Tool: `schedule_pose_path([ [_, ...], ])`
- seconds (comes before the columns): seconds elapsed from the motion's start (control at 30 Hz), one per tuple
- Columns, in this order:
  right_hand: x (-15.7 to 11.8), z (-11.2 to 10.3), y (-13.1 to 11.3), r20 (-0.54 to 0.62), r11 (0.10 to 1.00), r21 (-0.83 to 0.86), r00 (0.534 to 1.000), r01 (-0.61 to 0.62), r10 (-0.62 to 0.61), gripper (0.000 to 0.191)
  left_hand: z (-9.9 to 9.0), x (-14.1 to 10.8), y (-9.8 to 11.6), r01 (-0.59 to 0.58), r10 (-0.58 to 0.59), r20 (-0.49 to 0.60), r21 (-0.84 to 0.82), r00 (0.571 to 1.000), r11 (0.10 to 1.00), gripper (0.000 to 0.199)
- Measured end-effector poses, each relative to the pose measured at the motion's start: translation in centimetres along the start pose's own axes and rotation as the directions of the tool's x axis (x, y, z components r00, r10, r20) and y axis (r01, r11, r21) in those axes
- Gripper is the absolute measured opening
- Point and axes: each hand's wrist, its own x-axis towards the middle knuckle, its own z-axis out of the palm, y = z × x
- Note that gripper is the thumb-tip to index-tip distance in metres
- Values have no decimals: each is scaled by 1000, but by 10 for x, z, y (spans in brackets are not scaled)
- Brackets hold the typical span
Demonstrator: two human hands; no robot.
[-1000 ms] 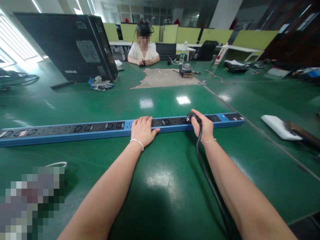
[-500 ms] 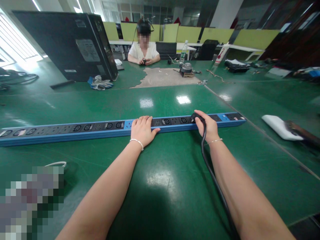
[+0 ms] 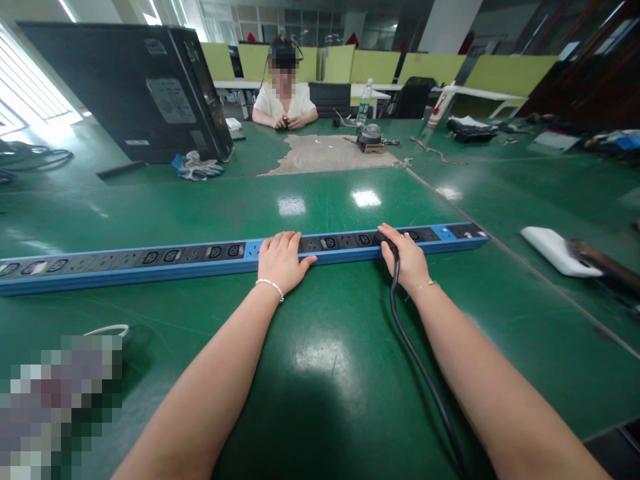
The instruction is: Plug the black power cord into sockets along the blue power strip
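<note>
A long blue power strip (image 3: 215,268) with a row of black sockets lies across the green table. My left hand (image 3: 281,261) rests flat over it near the middle, fingers stretched across the top and thumb spread along the front edge. Further right, my right hand (image 3: 407,257) grips a black plug (image 3: 383,236), which is down against the sockets; my fingers partly cover it, and I cannot tell how deep it sits. From the plug a black cable (image 3: 407,337) runs down toward the table's near edge.
A black computer case (image 3: 125,93) stands back left, with work gloves (image 3: 197,166) beside it. Across the table sits a person (image 3: 285,100). A white object (image 3: 555,250) lies at right, a blurred-out item (image 3: 60,393) at near left. A bottle (image 3: 365,103) stands farther back.
My right hand has moved slightly left and down with the plug, which now sits lower against the strip. My left hand stays on the strip. The view has shifted a little.
</note>
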Motion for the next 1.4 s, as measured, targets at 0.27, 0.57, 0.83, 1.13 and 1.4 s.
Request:
schedule_pose_path([
  [0.27,-2,6,-2,-69,1000,17,998,1,0,33,-1,0,0,9,-9,3,1,1000,1000,58],
  [0.57,7,-16,37,-401,976,141,891,-169,212,39,0,0,0,7,-7,-3,9,1000,1000,58],
  [0.83,-2,-37,103,-389,947,186,866,-260,314,34,-1,0,0,6,-6,-4,2,1000,1000,57],
  [1.13,0,-40,110,-327,954,162,899,-251,292,36,0,-1,0,-2,2,-15,13,1000,1000,57],
  [1.4,2,-43,100,-298,952,176,908,-252,295,35,-1,0,0,2,-2,-2,4,1000,1000,57],
])
